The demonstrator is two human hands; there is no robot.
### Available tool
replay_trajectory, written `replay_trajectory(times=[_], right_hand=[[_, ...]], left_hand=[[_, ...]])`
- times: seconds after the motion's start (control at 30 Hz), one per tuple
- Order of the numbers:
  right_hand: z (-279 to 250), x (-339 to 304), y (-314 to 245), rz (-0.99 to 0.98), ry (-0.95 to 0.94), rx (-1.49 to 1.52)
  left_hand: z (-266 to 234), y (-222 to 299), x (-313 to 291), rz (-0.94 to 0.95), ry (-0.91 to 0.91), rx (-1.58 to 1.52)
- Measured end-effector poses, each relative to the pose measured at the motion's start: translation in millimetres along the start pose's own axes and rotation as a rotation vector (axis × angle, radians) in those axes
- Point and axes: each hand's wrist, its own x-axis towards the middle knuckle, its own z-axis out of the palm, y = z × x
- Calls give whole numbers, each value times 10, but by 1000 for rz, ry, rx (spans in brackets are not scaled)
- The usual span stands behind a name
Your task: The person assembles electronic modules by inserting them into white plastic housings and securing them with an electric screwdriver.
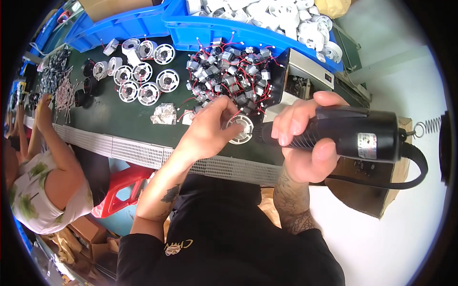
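Observation:
My left hand (206,129) rests on the dark green bench, its fingers closed on a round white plastic housing (247,125) with spoked openings. In my right hand (303,164) is a black electric screwdriver (353,136), held level and hung from a coiled spring (431,126). The tip of the screwdriver points left at the housing's side; whether it touches a screw I cannot tell. Just beyond my left hand lies a heap of small grey motors (229,71) with red wires. Several similar white housings (142,72) stand to the left, beside a small clear bag (163,114).
Blue bins (181,35) line the far side, one heaped with white plastic parts (281,19). A metal box (315,70) with a switch stands beyond my right hand. A perforated strip (138,151) edges the bench. At left sit a co-worker (52,190) and a red stool (117,193).

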Motion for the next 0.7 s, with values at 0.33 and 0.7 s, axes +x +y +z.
replay_trajectory(times=[0.33, 0.7], right_hand=[[78, 14, 112, 28, 41, -40], [114, -10, 156, 4, 31, -86]], left_hand=[[13, -97, -3, 39, 14, -9], [43, -81, -22, 72, 29, -9]])
